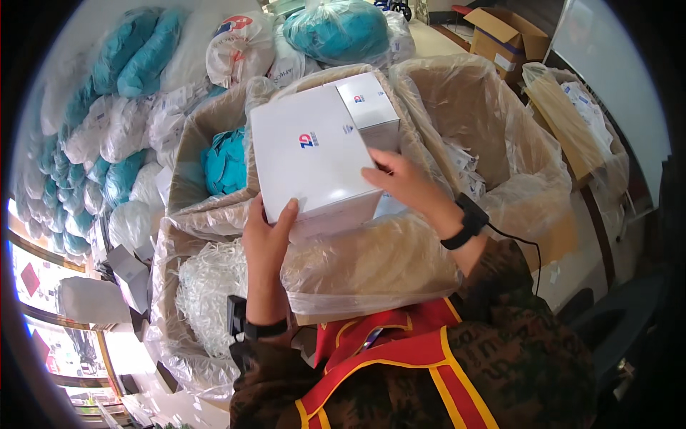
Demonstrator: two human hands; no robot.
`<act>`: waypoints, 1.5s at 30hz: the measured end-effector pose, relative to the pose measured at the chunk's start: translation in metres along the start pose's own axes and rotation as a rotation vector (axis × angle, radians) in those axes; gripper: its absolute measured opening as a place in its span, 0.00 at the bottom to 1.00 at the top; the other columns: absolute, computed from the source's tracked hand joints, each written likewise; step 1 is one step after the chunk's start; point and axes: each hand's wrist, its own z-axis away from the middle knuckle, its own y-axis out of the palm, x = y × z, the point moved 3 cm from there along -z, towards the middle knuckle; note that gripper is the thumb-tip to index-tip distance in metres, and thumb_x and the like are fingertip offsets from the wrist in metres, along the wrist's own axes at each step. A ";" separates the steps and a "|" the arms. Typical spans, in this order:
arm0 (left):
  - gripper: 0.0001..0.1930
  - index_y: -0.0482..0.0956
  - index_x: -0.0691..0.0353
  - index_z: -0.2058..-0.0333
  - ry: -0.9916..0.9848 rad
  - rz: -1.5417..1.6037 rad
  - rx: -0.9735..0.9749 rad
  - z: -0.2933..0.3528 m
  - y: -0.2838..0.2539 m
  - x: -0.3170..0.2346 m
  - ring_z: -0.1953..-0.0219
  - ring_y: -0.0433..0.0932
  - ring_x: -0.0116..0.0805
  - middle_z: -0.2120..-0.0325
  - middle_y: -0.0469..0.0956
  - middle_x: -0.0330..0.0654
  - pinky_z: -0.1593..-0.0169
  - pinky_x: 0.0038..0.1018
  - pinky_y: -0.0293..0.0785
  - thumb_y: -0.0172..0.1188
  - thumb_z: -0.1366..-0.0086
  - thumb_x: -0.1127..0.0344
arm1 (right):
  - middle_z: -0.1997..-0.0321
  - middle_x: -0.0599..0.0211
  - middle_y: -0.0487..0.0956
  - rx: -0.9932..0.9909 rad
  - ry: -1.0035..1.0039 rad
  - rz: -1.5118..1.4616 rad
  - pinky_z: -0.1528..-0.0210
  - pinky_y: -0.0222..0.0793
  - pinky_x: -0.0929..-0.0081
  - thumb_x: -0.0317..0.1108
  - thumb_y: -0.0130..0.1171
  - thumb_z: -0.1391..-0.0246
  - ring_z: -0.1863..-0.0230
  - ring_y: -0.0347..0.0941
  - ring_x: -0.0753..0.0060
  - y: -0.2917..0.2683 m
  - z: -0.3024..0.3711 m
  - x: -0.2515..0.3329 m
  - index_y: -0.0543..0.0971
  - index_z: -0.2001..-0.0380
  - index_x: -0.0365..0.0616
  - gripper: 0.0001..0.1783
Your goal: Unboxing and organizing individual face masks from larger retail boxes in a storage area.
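Note:
A large white cardboard box (311, 161) is held between my two hands above a plastic-lined carton (371, 257). My left hand (268, 232) grips its near left corner, thumb on the near top edge and fingers hidden behind the side. On the right side, my right hand (407, 182) grasps the box near its right edge, fingers bent. Just behind it, a second white box (368, 107) sits in the same carton, partly covered by the first. Whether the held box rests on anything below cannot be seen.
Left stand lined cartons with teal pieces (225, 161) and clear shredded filler (211, 289). A lined carton (493, 107) on the right holds small white packets (464, 164). Bagged teal and white goods (107, 129) pile up at the far left. A cable (529, 247) trails from my right wrist.

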 end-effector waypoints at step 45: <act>0.22 0.75 0.54 0.47 0.918 -0.692 0.234 0.131 0.110 -0.077 0.41 0.67 0.49 0.43 0.70 0.48 0.40 0.42 0.62 0.60 0.40 0.60 | 0.72 0.44 0.77 -0.357 -0.041 0.742 0.68 0.68 0.46 0.37 0.51 0.41 0.67 0.74 0.36 0.004 0.176 0.038 0.70 0.62 0.44 0.09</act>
